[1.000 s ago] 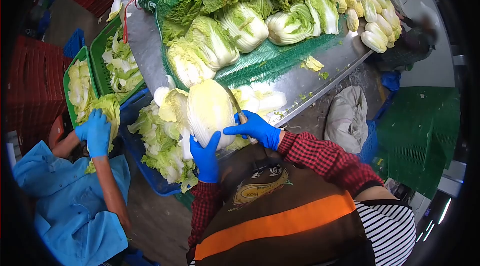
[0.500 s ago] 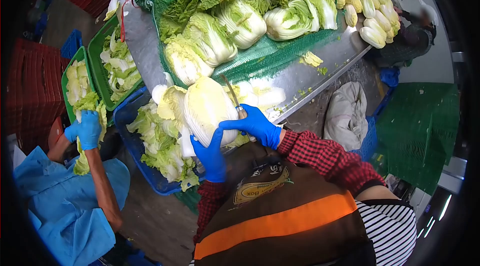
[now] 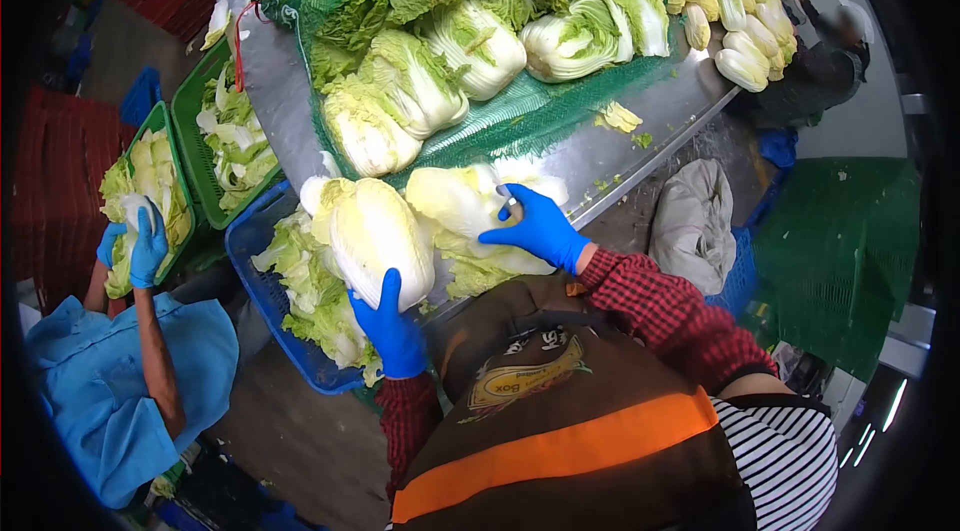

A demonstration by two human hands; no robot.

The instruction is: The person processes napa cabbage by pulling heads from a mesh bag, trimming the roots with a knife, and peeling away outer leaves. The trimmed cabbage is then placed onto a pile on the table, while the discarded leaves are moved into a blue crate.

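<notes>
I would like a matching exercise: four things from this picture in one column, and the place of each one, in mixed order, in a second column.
Things:
1. left hand
2. right hand
3. green netting
4. blue crate

Places:
A. spread under the untrimmed cabbages on the steel table
B. under the base of one cabbage half
C. below the table edge, filled with loose leaves
D. on the other cabbage half, around a knife handle

Pairs: 1-B, 2-D, 3-A, 4-C
</notes>
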